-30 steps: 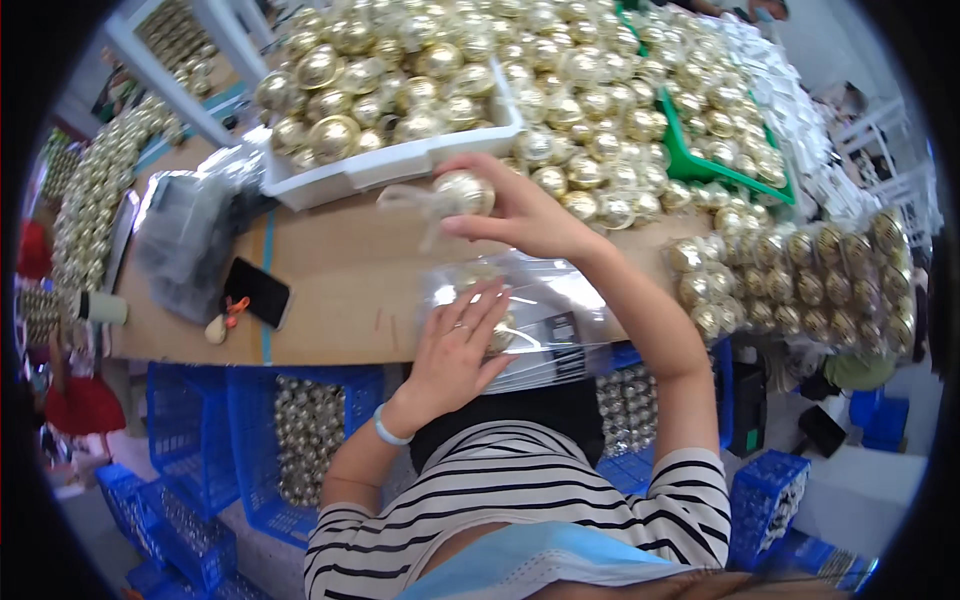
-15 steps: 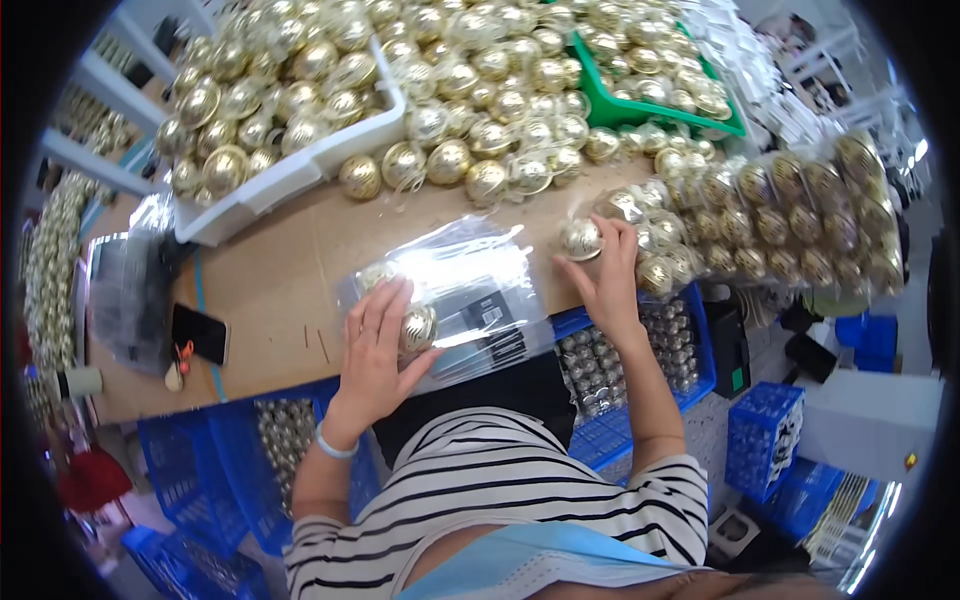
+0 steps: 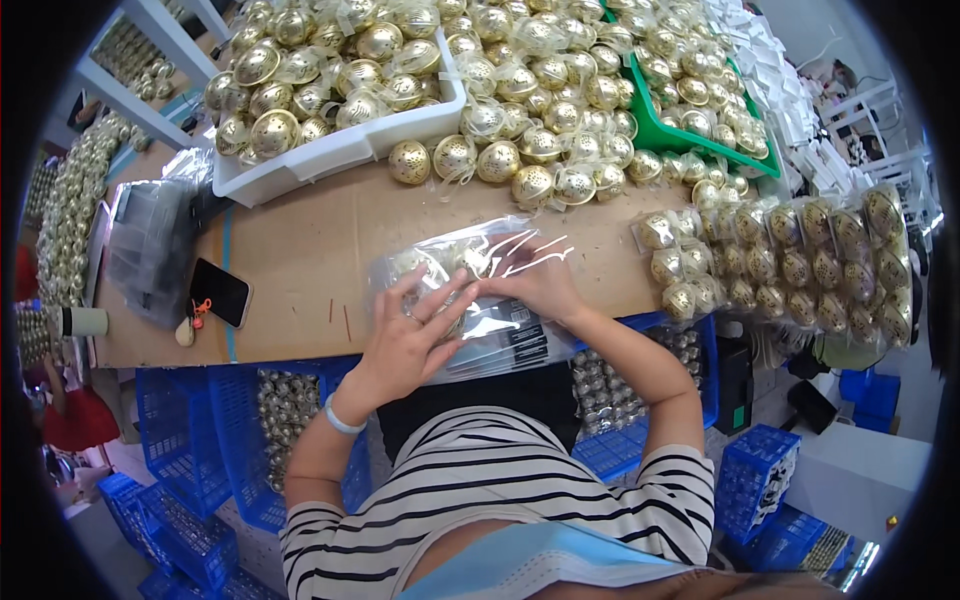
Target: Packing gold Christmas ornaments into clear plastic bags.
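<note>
A clear plastic bag [image 3: 500,345] with a dark printed panel lies at the table's front edge. Inside it are shiny gold perforated balls [image 3: 470,255], partly covered by my hands and glare. My left hand [image 3: 412,325] rests over the bag's left part with its fingers spread, a ring on one finger. From the right, my right hand [image 3: 540,285] reaches under the glossy film, its fingers closed round a gold ball at the bag's upper side. The film and my left fingers hide much of that grip.
Gold balls fill a white bin [image 3: 330,150] and a green bin [image 3: 690,135], with more heaped between. Clear-packed rows of balls [image 3: 790,255] stand at the right. Phone [image 3: 219,292] and dark plastic bags [image 3: 150,250] lie left. Blue crates [image 3: 240,440] stand below the table edge.
My right hand has moved left from the separate ball at the right to the bag, and that ball is gone from its spot. My left fingers have spread. The view has shifted.
</note>
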A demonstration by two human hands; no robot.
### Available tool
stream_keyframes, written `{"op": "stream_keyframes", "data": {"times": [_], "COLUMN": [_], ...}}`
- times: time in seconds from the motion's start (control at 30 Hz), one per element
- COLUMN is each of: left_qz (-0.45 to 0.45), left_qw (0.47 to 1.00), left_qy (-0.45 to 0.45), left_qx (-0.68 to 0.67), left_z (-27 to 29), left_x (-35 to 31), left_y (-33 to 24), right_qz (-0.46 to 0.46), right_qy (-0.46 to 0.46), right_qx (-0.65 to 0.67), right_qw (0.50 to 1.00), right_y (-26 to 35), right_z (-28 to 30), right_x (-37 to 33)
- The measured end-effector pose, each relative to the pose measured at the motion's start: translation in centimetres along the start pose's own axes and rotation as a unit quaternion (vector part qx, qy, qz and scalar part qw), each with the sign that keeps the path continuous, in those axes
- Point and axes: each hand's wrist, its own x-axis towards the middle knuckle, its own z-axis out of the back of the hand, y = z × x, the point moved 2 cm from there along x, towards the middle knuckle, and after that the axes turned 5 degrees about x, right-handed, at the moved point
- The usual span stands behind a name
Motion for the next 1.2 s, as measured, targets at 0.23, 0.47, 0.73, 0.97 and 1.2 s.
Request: {"op": "stream_keyframes", "data": {"times": [0.23,0.47,0.73,0.97,1.2], "left_qz": [0.027,0.022,0.017,0.034,0.036], "left_qw": [0.999,0.999,0.999,0.998,0.997], "left_qy": [0.030,0.025,0.030,0.045,0.061], "left_qx": [-0.018,-0.034,-0.006,-0.016,0.018], "left_z": [0.9,0.5,0.6,1.1,1.7], "left_x": [0.8,0.6,1.0,0.7,1.6], "left_y": [-0.3,0.2,-0.6,-0.5,-1.3], "right_qz": [-0.028,0.091,0.115,0.004,0.167], "right_qy": [0.144,0.520,0.573,0.323,-0.205], "right_qx": [0.196,0.001,-0.093,0.016,-0.466], "right_qw": [0.970,0.849,0.806,0.946,0.844], "right_y": [-1.3,0.9,-0.1,0.7,2.1], "right_z": [4.5,4.6,2.1,4.4,10.1], "right_x": [-1.9,-0.3,2.2,-0.7,0.6]}}
